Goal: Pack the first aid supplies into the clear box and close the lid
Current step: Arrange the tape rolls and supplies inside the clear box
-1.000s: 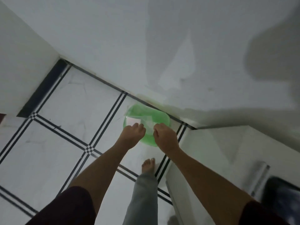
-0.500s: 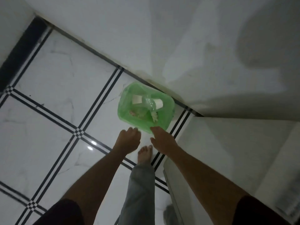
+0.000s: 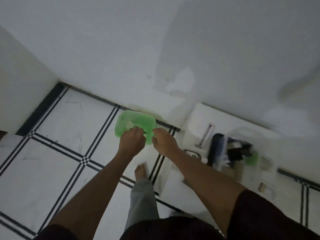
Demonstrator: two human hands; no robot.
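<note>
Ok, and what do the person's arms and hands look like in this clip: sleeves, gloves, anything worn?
Both hands are bare: no gloves, rings or watch visible on the left hand or the right hand. Forearms are uncovered; dark short sleeves end near the elbows. The picture is dim and blurred.

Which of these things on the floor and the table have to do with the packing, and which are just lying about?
Part of the job:
- green box, with pale items inside
- left hand, at its near edge
- right hand, at its near edge

Just lying about:
- dark tray on the white table, contents blurred
- small green thing beside it
- tiled floor
</note>
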